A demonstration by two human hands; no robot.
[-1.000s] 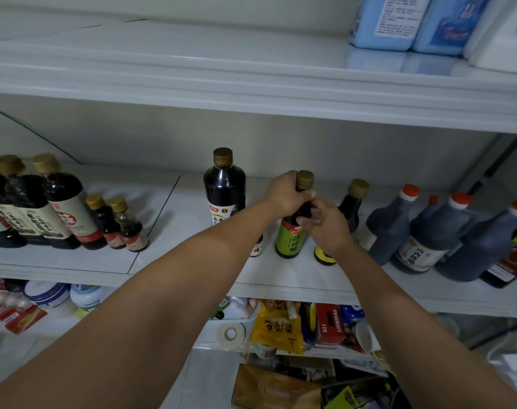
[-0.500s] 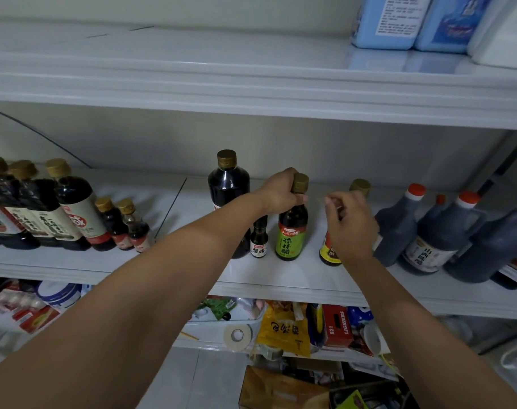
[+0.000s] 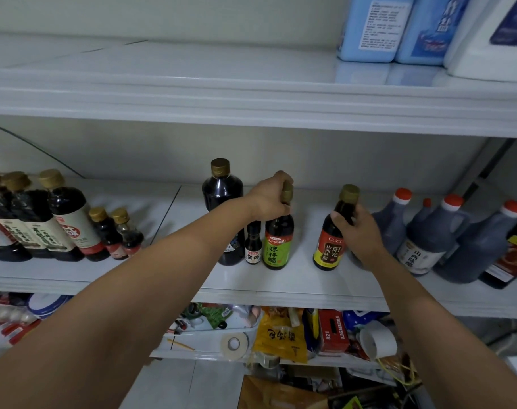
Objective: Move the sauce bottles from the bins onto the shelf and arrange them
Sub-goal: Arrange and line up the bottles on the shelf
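Mid-shelf (image 3: 298,280), left hand (image 3: 268,199) over green-label bottle (image 3: 276,249), right hand (image 3: 359,233) round red-label bottle (image 3: 329,252).

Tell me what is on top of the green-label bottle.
The left hand lies over the top of the green-label bottle, fingers curled round its gold cap. Only a strip of the cap shows; its top face is covered by the hand.
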